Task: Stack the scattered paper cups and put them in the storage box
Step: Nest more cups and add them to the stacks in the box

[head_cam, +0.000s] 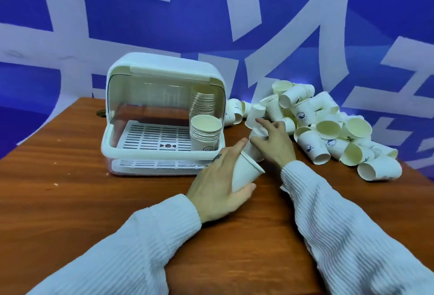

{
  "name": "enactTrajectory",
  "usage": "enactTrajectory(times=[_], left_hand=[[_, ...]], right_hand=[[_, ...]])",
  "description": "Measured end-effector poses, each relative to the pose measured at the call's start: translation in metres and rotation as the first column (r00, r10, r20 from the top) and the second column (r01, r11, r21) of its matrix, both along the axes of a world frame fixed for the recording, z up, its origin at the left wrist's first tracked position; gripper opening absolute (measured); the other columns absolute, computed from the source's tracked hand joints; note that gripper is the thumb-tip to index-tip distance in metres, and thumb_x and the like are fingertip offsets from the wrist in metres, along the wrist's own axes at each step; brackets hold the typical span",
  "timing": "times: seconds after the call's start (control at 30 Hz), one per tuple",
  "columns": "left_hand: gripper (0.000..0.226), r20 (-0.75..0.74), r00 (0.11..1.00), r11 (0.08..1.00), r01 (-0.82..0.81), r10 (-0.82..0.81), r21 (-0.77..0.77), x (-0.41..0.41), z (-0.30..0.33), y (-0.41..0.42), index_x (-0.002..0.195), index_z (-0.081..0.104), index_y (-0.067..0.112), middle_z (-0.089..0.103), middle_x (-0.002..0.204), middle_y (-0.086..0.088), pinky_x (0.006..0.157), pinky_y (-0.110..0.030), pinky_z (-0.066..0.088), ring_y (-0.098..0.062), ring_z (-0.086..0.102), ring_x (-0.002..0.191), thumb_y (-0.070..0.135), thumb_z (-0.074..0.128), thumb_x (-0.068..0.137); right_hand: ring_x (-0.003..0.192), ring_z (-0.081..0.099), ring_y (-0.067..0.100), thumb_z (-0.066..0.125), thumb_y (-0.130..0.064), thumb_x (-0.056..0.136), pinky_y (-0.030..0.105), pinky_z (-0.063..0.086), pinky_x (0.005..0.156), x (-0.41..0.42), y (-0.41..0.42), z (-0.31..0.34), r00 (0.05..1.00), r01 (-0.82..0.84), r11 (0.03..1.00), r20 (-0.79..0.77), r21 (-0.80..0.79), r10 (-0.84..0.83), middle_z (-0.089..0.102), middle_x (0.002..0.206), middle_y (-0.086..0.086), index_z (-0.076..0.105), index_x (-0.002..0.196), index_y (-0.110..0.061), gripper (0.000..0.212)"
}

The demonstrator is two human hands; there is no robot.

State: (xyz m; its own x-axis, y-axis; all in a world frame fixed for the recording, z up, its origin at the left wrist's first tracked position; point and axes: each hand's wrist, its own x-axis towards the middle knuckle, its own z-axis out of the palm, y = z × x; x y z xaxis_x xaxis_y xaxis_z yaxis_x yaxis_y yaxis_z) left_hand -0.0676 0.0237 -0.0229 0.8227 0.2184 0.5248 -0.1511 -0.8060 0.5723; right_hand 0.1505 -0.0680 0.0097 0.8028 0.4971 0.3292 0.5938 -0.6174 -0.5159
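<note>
At the left of the wooden table (pixel 58 165) stands the white storage box (pixel 162 111), its clear hinged front lifted, with two stacks of paper cups (pixel 206 133) already upright in its right-hand side, one behind the other on the slotted tray. Just right of the box, the left hand (pixel 219 185) holds a short stack of nested cups (pixel 246 170) lying on its side, thumb under the base end and fingers curled along the wall, the mouth pointing up and away toward the pile. The right hand (pixel 273 141) meets it from the other end: its fingers are bent round a single cup (pixel 257 135) that seems to be going into the mouth of the held stack, though blur hides exactly how far in it sits. Further right, the loose cups (pixel 328 125) lie in a heap against the blue-and-white backdrop (pixel 211 12), most tipped over, some resting on one another. The risk from here looks twofold. If the single cup goes in skewed, its thin rim could buckle or jam rather than nest, and squeezing harder would crease the paper. And the right forearm's ribbed sleeve (pixel 340 212) lies close to the near edge of the heap, so a careless reach could roll cups toward the table's right edge.
</note>
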Motion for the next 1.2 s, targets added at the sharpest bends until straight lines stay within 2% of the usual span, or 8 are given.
enactTrajectory(times=[0.1, 0.2, 0.37, 0.63, 0.83, 0.97, 1.07, 1.2], left_hand=[[0.093, -0.002, 1.000, 0.999, 0.008, -0.009, -0.050, 0.001, -0.001, 0.000, 0.158, 0.009, 0.043, 0.036, 0.158, 0.007, 0.107, -0.026, 0.034, -0.011, 0.039, 0.141, 0.055, 0.067, 0.086], [0.091, 0.030, 1.000, 0.992, -0.006, 0.010, -0.123, 0.002, 0.000, 0.001, 0.156, 0.015, 0.038, 0.041, 0.156, 0.005, 0.110, -0.028, 0.035, -0.011, 0.041, 0.139, 0.057, 0.067, 0.085], [0.087, 0.115, 0.990, 0.963, -0.048, 0.081, -0.267, 0.001, 0.006, 0.006, 0.151, 0.020, 0.042, 0.057, 0.140, -0.001, 0.101, -0.036, 0.049, -0.017, 0.059, 0.119, 0.066, 0.065, 0.081], [0.083, 0.536, 0.835, 0.942, 0.075, 0.121, -0.328, -0.005, 0.008, 0.000, 0.154, 0.022, 0.012, 0.043, 0.142, 0.032, 0.106, -0.017, 0.039, -0.005, 0.051, 0.131, 0.055, 0.063, 0.095], [0.087, 0.471, 0.875, 0.929, 0.079, 0.109, -0.363, -0.007, -0.006, -0.023, 0.155, 0.022, 0.014, 0.042, 0.150, 0.012, 0.109, -0.024, 0.039, -0.012, 0.049, 0.135, 0.051, 0.067, 0.090], [0.083, 0.594, 0.793, 0.974, 0.007, 0.132, -0.225, -0.021, 0.030, 0.014, 0.155, 0.025, 0.013, 0.038, 0.149, 0.027, 0.108, -0.017, 0.037, -0.007, 0.048, 0.135, 0.049, 0.067, 0.093], [0.084, 0.640, 0.728, 0.945, -0.031, 0.244, -0.326, -0.016, 0.037, 0.036, 0.155, 0.023, 0.012, 0.037, 0.149, 0.026, 0.110, -0.020, 0.038, -0.013, 0.046, 0.139, 0.051, 0.066, 0.095], [0.087, 0.594, 0.727, 0.901, -0.080, 0.345, -0.427, -0.010, 0.029, 0.049, 0.157, 0.021, 0.019, 0.037, 0.149, 0.029, 0.111, -0.024, 0.040, -0.011, 0.045, 0.140, 0.055, 0.067, 0.093]], right_hand=[[0.105, 0.053, 0.008, 0.060, -0.047, 0.071, 0.020, 0.039, 0.093, -0.017, -0.016, -0.017, 0.997, 0.065, 0.941, -0.069, 0.333, -0.044, 0.049, 0.118, 0.001, 0.062, 0.123, -0.033, 0.054], [0.080, 0.052, -0.016, 0.066, -0.047, 0.063, 0.003, 0.038, 0.072, -0.019, -0.026, -0.015, 0.977, 0.131, 0.720, -0.212, 0.681, 0.023, 0.053, 0.099, -0.008, 0.049, 0.111, -0.021, 0.057], [0.101, 0.057, 0.018, 0.067, -0.013, 0.072, 0.032, 0.048, 0.083, -0.033, -0.028, -0.011, 0.859, 0.149, 0.535, -0.377, 0.832, 0.347, 0.056, 0.120, 0.010, 0.037, 0.147, -0.030, 0.082], [0.128, 0.053, 0.021, 0.061, 0.004, 0.075, 0.031, 0.046, 0.103, -0.093, -0.042, 0.017, 0.616, -0.357, 0.477, -0.181, 0.803, 0.767, 0.055, 0.140, 0.005, 0.050, 0.140, -0.034, 0.077], [0.106, 0.064, 0.010, 0.075, -0.014, 0.079, 0.021, 0.054, 0.082, -0.102, -0.053, 0.032, 0.668, -0.359, 0.515, -0.172, 0.778, 0.724, 0.065, 0.119, -0.005, 0.053, 0.131, -0.030, 0.059], [0.094, 0.071, 0.010, 0.084, -0.025, 0.071, 0.025, 0.057, 0.077, -0.111, -0.023, 0.061, 0.783, -0.317, 0.501, -0.075, 0.805, 0.617, 0.075, 0.103, -0.005, 0.051, 0.120, -0.022, 0.059], [0.097, 0.072, 0.021, 0.083, -0.019, 0.078, 0.038, 0.059, 0.087, -0.103, 0.005, 0.060, 0.833, -0.275, 0.544, -0.086, 0.793, 0.546, 0.071, 0.115, 0.014, 0.038, 0.135, -0.020, 0.073], [0.115, 0.061, 0.007, 0.076, -0.024, 0.089, 0.036, 0.056, 0.099, -0.101, 0.034, 0.047, 0.872, -0.410, 0.641, 0.074, 0.649, 0.483, 0.055, 0.141, -0.009, 0.028, 0.156, -0.035, 0.083]])
